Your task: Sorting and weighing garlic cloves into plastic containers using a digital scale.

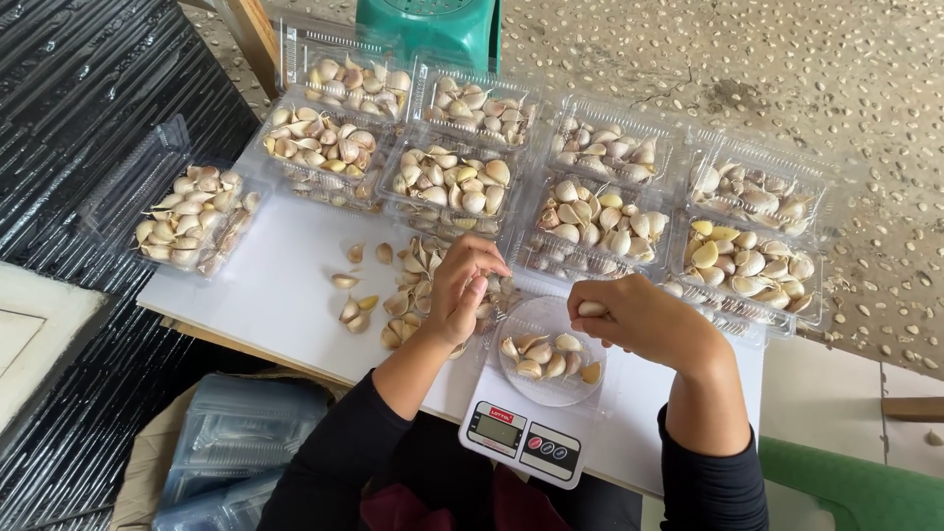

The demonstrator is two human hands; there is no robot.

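My left hand hovers over a loose pile of garlic cloves on the white table top, fingers pinched together on a clove. My right hand is closed on a garlic clove just above the right rim of a clear plastic tray. That tray holds several cloves and rests on a small white digital kitchen scale at the table's near edge.
Several clear clamshell boxes filled with garlic cloves stand in two rows along the far side; another open box sits at the left edge. A stack of clear boxes lies below left. A green stool stands beyond the table.
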